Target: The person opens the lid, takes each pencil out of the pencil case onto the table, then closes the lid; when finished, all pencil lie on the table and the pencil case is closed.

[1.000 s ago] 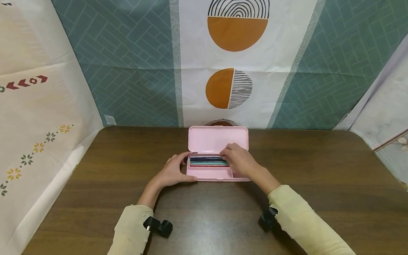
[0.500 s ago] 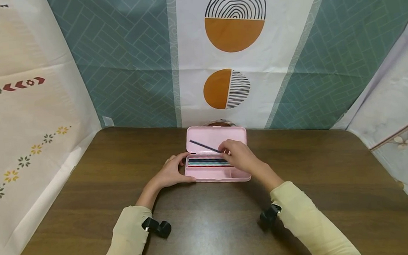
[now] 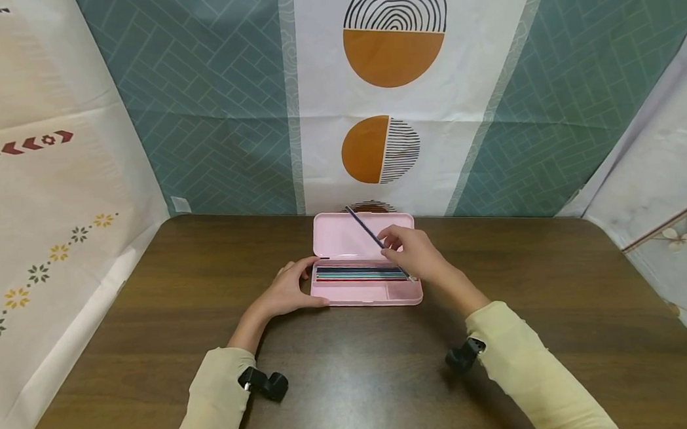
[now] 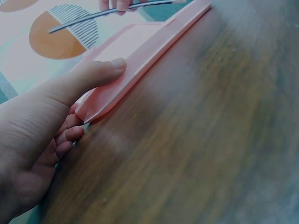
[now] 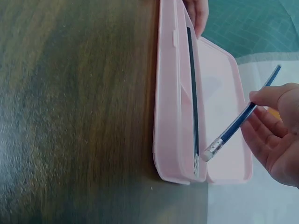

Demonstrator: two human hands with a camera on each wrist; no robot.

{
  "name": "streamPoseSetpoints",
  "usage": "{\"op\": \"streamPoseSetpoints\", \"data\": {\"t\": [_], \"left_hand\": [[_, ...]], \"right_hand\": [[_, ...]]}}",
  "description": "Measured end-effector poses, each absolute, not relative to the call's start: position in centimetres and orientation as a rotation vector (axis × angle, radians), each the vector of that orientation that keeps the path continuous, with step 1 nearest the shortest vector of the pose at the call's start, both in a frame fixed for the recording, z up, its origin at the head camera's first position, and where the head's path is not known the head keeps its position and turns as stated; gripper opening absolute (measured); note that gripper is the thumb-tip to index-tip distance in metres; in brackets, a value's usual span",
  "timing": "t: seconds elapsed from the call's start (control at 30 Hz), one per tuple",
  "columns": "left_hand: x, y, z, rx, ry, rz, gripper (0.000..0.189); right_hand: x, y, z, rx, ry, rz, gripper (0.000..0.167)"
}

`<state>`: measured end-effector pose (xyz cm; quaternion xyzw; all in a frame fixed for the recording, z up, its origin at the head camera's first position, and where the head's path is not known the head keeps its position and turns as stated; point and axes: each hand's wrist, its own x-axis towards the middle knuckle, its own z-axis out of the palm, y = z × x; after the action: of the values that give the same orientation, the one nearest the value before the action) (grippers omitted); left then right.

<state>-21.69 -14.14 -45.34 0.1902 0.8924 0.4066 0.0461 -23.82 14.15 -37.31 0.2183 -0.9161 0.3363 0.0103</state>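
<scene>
An open pink pencil case (image 3: 351,295) sits on the table, its lid (image 3: 335,234) tilted back. Several coloured pencils (image 3: 353,273) lie side by side in its long rear compartment. My left hand (image 3: 286,291) grips the case's left end, thumb on the front side and fingers curled behind. Above the case's right part, my right hand (image 3: 419,254) pinches a dark blue pencil (image 5: 233,127) between thumb and fingers. The pencil slants, its white eraser end (image 5: 208,155) low and toward me, its other end up in front of the lid.
The brown wooden table (image 3: 353,378) spreads around the case. A patterned cloth (image 3: 219,117) hangs behind the table's far edge, with a pale cloth (image 3: 53,193) at the left side. Black wrist cameras (image 3: 263,383) are strapped over both sleeves.
My right hand has lifted the dark blue pencil out of the compartment, moved slightly right, and turned the pencil steeper. My left hand has stayed on the case.
</scene>
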Motion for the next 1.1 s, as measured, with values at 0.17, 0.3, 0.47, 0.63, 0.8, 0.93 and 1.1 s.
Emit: {"op": "streamPoseSetpoints", "data": {"t": [0.17, 0.3, 0.47, 0.63, 0.8, 0.93, 1.1], "left_hand": [[-21.7, -14.2, -45.5, 0.582, 2.727, 1.242, 0.092], [-21.6, -14.3, -45.5, 0.575, 2.726, 1.244, 0.092], [-21.6, -14.3, -45.4, 0.576, 2.723, 1.243, 0.093], [-21.7, -14.2, -45.6, 0.575, 2.723, 1.239, 0.094], [-21.8, -14.1, -45.5, 0.574, 2.724, 1.244, 0.093], [-21.7, -14.1, -45.5, 0.57, 2.726, 1.241, 0.093], [-21.8, -14.2, -45.5, 0.566, 2.731, 1.228, 0.093]], "right_hand": [[-23.9, 14.9, -37.3, 0.574, -2.897, 1.049, 0.027], [-24.0, 15.7, -37.5, 0.501, -2.905, 1.056, 0.027], [-24.0, 17.1, -37.9, 0.427, -2.868, 1.058, 0.027], [-24.0, 18.8, -38.1, 0.33, -2.836, 1.08, 0.028], [-24.1, 20.5, -38.3, 0.241, -2.83, 1.11, 0.027], [-24.2, 21.4, -38.8, 0.165, -2.853, 1.134, 0.029], [-24.4, 22.2, -39.7, 0.066, -2.9, 1.186, 0.032]]}}
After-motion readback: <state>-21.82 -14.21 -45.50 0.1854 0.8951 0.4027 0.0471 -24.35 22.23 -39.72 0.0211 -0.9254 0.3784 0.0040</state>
